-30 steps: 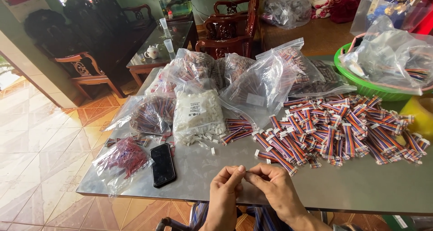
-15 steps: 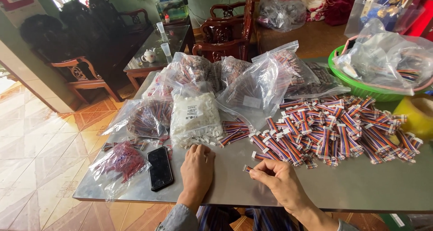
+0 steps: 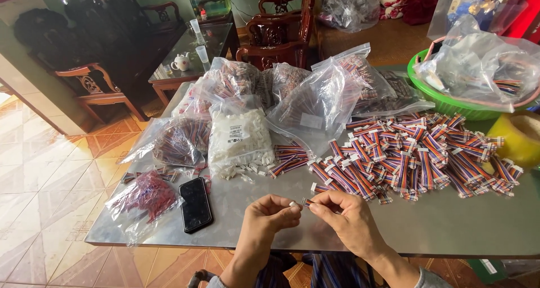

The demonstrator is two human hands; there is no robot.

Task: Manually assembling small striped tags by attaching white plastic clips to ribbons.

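My left hand (image 3: 269, 216) pinches a small white plastic connector (image 3: 293, 205) above the near edge of the grey table (image 3: 450, 226). My right hand (image 3: 344, 217) holds a short multicoloured ribbon cable by its end (image 3: 307, 201), and that end touches the connector. Just behind the hands, loose white connectors (image 3: 243, 171) spill from a clear bag of white connectors (image 3: 238, 137). A big heap of finished ribbon cables with white ends (image 3: 416, 156) covers the table to the right.
A black phone (image 3: 195, 203) lies left of my hands, beside a bag of red wires (image 3: 147, 191). Several clear bags of cables (image 3: 320, 99) stand at the back. A green basket (image 3: 450, 102) and a yellow tape roll (image 3: 520, 139) sit at far right. Wooden chairs stand beyond.
My left hand, which lay reaching flat on the table by the loose connectors, has come back with a white connector and now meets my right hand's cable end.
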